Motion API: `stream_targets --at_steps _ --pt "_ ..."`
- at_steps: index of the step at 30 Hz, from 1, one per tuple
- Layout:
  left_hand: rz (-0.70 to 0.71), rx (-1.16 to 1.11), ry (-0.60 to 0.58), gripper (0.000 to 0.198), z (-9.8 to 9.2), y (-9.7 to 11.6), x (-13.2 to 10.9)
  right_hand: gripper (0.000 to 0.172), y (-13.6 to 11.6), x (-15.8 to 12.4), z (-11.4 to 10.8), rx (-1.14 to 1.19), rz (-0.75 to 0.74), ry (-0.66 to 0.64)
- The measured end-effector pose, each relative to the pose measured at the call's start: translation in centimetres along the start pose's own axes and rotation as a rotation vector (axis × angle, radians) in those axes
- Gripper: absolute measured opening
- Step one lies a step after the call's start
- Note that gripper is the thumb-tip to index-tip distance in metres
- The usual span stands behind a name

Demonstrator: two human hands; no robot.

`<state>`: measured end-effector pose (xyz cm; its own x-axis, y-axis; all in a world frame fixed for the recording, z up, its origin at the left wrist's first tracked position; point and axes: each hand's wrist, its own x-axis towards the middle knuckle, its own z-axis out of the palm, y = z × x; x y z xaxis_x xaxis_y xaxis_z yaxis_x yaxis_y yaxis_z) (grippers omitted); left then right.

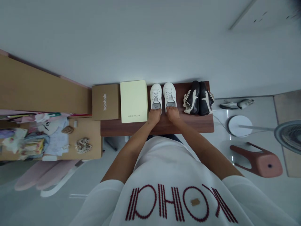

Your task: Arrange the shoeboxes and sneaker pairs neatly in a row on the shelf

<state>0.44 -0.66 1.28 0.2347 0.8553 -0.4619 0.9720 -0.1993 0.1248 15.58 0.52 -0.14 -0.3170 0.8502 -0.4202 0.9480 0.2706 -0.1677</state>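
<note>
Far left of the left hand, a light wood desk [90, 138] carries loose papers [57, 141] and two brown, crumbly-looking lumps, unclear what they are; a pink chair [44, 177] sits below it. Nearer the hand, a brown cardboard box [105, 102] printed "balabala" and a pale yellow box [134, 101] printed "MEIZHIYUAN" stand side by side on the dark wood bench [188, 125], the yellow one just left of the left hand [154, 115].

That hand is on the heel of the left white sneaker [156, 97]. The right hand [172, 113] is on the heel of the right white sneaker [169, 95]. Both sneakers sit on the bench, side by side, toes pointing away from the person, between the yellow box and the shoes to the right. The hands are close together but apart, fingers over the heels; cannot tell if they grip or just rest.

Just right of the right hand, a pair of black-and-white shoes [198, 98] lies on the bench. Further right, on the floor: another pair of shoes [237, 104], a fan [288, 136] with a round white base [240, 126], and a pink stool [257, 161] on its side.
</note>
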Motion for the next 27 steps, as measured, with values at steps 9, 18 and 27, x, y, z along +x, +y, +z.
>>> stream_targets --at_steps 9,18,27 --pt "-0.036 -0.035 0.097 0.032 -1.5 1.1 -0.6 0.036 1.4 -1.7 -0.9 0.057 -0.019 0.179" --pt "0.141 -0.134 0.089 0.031 -1.7 8.0 0.7 0.040 8.5 -5.8 -1.0 0.143 0.263 0.403" --pt "0.142 -0.372 0.003 0.049 1.0 15.2 5.6 0.052 20.3 -9.0 1.0 0.207 0.651 0.384"
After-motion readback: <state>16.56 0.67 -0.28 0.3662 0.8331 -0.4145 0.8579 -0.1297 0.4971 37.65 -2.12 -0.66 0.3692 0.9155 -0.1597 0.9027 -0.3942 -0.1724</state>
